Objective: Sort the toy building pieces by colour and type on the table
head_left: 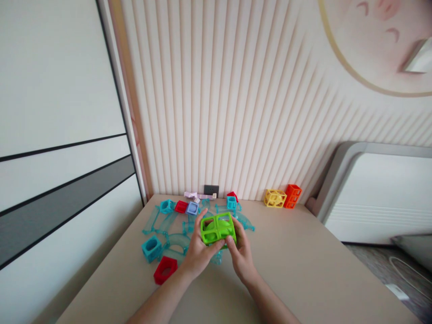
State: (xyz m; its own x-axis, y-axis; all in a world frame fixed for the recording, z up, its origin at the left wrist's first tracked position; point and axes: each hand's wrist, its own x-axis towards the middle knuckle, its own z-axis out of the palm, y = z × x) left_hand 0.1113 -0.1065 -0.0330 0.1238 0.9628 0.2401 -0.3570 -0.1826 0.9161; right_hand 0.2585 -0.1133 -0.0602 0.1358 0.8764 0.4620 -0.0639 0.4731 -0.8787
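Note:
A bright green block with open window-like frames (218, 228) is held above the table between both hands. My left hand (200, 252) grips its left side, thumb along the lower edge. On the opposite side my right hand (242, 253) wraps around it, thumb at the lower front. Beneath and behind the hands lie several see-through teal track pieces (177, 243), partly hidden by the hands. Left of my left hand sit a red block with a round opening (165, 270) and a teal block (151, 249).
Near the wall are a yellow frame block (274, 198), an upright orange one (292, 196), a red block (181, 207), a light blue block (192, 208) and a teal block (231, 202). A black socket (211, 191) is behind. A white cabinet (67, 112) borders the left; a bed headboard (381, 193) stands right.

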